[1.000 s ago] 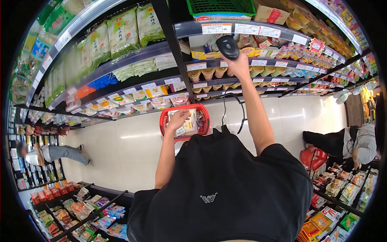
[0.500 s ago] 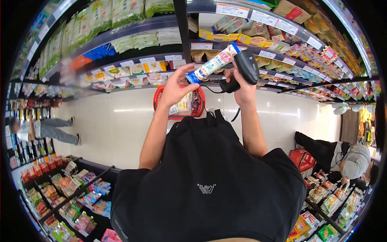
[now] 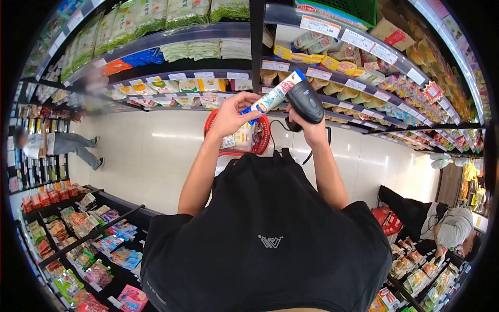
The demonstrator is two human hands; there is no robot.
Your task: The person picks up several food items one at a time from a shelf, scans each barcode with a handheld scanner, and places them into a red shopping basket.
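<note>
My left hand [image 3: 233,115] is closed on the lower end of a slim white-and-blue packet [image 3: 276,95] with red lettering, tilted up to the right. A black handheld barcode scanner [image 3: 305,102] sits in my right hand [image 3: 312,129], fingers wrapped round its handle. The scanner's head overlaps the packet's upper part in this view. From the scanner a dark cable hangs down toward my front. Below the left hand stands a red shopping basket [image 3: 268,139] with white and clear-wrapped packages [image 3: 242,136] inside, its upper part hidden by the hand.
Ahead are shelves [image 3: 332,73] of packaged food with price labels, among them noodle-like bags [image 3: 156,18]. Lower displays of snacks [image 3: 112,234] lie behind me. One person [image 3: 62,144] stands at the left; another [image 3: 442,223] bends over the goods at the right, beside a red basket [image 3: 385,220].
The scanner and my right hand have moved slightly left and down, closer over the packet. The packet is lower and partly covered by the scanner. The whole view has shifted a little.
</note>
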